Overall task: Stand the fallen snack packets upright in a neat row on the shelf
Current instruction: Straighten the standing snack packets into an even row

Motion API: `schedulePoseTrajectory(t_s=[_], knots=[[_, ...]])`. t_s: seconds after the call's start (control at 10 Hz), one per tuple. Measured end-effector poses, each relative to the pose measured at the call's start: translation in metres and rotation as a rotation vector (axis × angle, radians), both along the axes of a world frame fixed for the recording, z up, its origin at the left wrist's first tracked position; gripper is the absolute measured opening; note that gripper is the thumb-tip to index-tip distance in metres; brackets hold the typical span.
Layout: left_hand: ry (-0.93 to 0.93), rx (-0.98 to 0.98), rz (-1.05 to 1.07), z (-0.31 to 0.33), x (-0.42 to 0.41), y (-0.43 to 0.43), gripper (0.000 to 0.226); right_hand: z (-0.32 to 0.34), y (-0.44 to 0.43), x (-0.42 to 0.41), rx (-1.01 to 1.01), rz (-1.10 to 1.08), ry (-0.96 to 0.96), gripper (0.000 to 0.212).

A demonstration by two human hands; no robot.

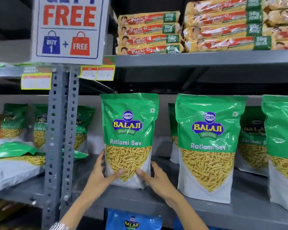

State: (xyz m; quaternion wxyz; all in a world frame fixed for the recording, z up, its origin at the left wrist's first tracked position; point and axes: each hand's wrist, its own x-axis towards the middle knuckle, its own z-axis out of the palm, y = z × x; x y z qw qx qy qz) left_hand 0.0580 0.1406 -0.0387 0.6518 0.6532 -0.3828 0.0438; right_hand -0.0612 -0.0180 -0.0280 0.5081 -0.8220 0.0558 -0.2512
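Head view: left hand (pixel 101 171) and right hand (pixel 154 175) gripping packet (pixel 129 138); settle base flat on shelf (pixel 156 201), align beside neighbouring packet (pixel 207 146).

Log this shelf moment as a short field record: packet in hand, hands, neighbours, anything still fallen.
held packet: Ratlami Sev packet, upright on the grey shelf
left hand: grips packet's lower left edge
right hand: grips packet's lower right edge
neighbour: second upright packet to its right, apart from it
still fallen: green packet lying flat, left of the slotted post
shelf above: stacked biscuit packs
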Motion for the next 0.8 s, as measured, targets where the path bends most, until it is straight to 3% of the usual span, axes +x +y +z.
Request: schedulePoseTrajectory(t_s=[0.3, 0.5, 0.7, 0.8], knots=[[-0.044, 0.036, 0.109, -0.005, 0.004, 0.003, 0.130, -0.003, 0.005, 0.004, -0.050, 0.015, 0.004, 0.058], [-0.051, 0.057, 0.132, -0.006, 0.005, 0.002, 0.129, -0.003, 0.007, 0.000, -0.062, 0.008, 0.007, 0.051], [-0.089, 0.027, 0.230, -0.005, -0.006, 0.006, 0.138, -0.009, 0.013, -0.006, -0.252, -0.156, -0.051, 0.079], [-0.247, -0.036, 0.328, -0.004, -0.022, 0.006, 0.117, -0.011, 0.020, -0.023, -0.358, -0.311, -0.199, 0.070]])
